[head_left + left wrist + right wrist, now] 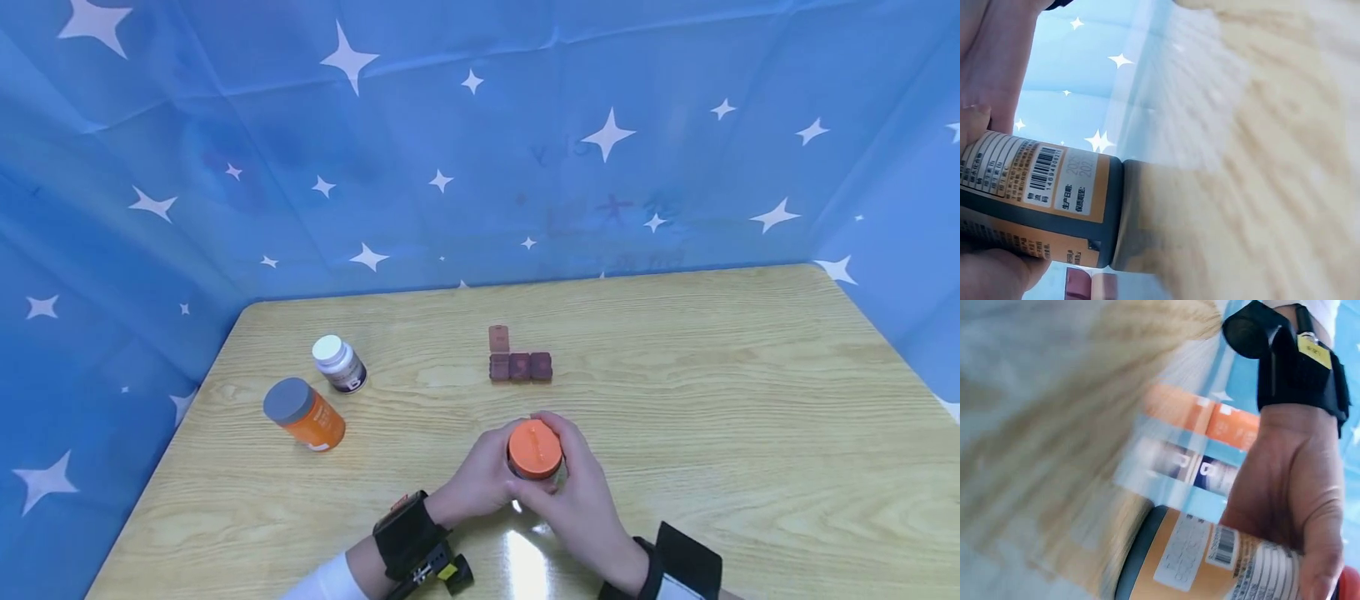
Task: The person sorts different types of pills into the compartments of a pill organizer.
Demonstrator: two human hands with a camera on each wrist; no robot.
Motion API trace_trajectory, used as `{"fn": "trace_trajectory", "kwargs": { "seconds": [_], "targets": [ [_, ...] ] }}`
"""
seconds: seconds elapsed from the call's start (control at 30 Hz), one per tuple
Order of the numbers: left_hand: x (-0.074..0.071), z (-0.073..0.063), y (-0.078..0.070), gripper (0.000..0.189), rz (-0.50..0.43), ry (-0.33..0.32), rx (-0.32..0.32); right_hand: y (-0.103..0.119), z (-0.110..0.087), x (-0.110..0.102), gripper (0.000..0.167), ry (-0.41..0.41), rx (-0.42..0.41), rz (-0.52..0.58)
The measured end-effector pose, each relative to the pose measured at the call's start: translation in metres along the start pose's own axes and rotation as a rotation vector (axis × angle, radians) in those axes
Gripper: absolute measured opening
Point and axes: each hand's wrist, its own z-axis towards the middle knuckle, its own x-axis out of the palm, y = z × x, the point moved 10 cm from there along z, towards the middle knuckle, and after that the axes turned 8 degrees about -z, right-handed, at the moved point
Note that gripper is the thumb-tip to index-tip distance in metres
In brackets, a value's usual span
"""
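Near the front middle of the table, both of my hands hold a dark bottle with an orange label [1094, 187] and an orange cap [535, 448]. It stands upright in the head view. My left hand [480, 473] grips it from the left side. From the right, my right hand [581, 496] curls round it, the thumb at its near side just below the cap. In the right wrist view the label shows a barcode, and the dark base [1141, 553] is close over the wood surface. Parts of the bottle's body are hidden behind my fingers.
Beyond the hands lies a small dark red pill box [520, 367] with one lid flipped up. On the left stand a white bottle [341, 364] and an orange bottle with a grey lid [305, 414]. A blue star-patterned cloth [480, 142] borders the table [712, 375].
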Motion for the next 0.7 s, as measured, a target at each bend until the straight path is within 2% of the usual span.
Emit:
{"fn": "trace_trajectory", "kwargs": {
  "seconds": [0.1, 0.17, 0.27, 0.4, 0.5, 0.6, 0.7],
  "targets": [
    [-0.001, -0.001, -0.001, 0.053, 0.011, 0.001, -0.002, -0.004, 0.007, 0.002, 0.066, 0.044, 0.009, -0.011],
    [0.0, -0.001, 0.0, 0.054, 0.015, 0.009, -0.012, -0.008, 0.015, 0.005, 0.064, 0.137, -0.01, 0.003],
    [0.0, 0.0, 0.002, 0.053, 0.012, 0.014, -0.041, -0.011, 0.028, 0.013, 0.061, 0.364, -0.097, 0.07],
    [0.0, 0.002, 0.005, 0.049, -0.009, 0.024, -0.069, -0.009, 0.038, 0.027, 0.061, 0.768, -0.231, 0.189],
    [0.001, 0.003, 0.006, 0.053, -0.035, 0.033, -0.084, -0.003, 0.043, 0.036, 0.06, 1.017, -0.324, 0.217],
    [0.001, 0.002, 0.006, 0.059, -0.049, 0.028, -0.086, 0.004, 0.045, 0.042, 0.06, 1.177, -0.424, 0.238],
    [0.001, 0.002, 0.005, 0.062, -0.046, 0.024, -0.075, 0.007, 0.043, 0.043, 0.065, 1.249, -0.462, 0.313]
  ]
}}
